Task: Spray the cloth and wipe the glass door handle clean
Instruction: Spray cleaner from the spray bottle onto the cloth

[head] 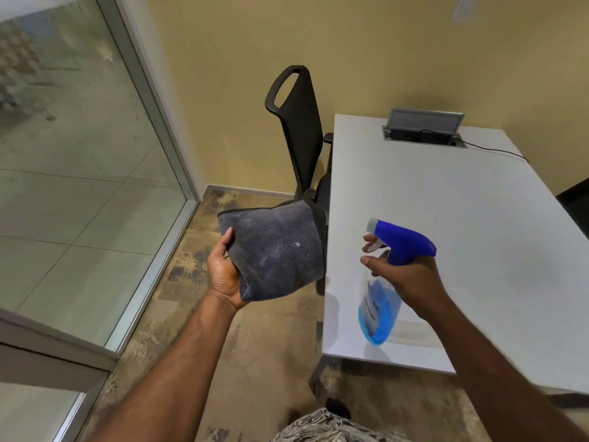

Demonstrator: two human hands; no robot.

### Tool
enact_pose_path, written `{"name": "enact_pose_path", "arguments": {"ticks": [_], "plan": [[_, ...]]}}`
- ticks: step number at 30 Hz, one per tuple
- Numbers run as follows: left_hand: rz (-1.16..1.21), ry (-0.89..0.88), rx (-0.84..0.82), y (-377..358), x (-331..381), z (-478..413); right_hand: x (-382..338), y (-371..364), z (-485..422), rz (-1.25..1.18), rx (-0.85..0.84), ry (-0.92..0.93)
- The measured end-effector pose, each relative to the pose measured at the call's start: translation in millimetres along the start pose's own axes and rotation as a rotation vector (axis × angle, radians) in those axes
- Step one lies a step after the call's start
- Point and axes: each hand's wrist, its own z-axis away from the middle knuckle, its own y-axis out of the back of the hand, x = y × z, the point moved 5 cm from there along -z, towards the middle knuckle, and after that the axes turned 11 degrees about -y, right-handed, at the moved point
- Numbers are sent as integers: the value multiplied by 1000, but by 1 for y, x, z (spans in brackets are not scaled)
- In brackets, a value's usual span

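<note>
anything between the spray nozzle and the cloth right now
Nothing visible. The right hand aims the spray bottle nozzle left at the grey cloth, held up in the left hand, with only open air across the gap.

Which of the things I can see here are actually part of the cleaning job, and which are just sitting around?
Part of the job:
- cloth, held in the left hand
- spray bottle, held in the right hand, nozzle pointed at the cloth
- glass door; its handle isn't in view

Just sitting around:
- table
- chair
- cable box set in the table, with its cable
</note>
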Motion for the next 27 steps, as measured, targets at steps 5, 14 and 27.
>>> {"name": "enact_pose_path", "arguments": {"ticks": [5, 14, 27], "plan": [[13, 13, -18, -1, -5, 2, -27, 43, -13, -227, 87, 172], [-15, 51, 17, -3, -20, 10, 14, 59, -53, -222, 205, 70], [-19, 6, 80, 5, -28, 21, 57, 51, -65, -201, 242, -5]]}}
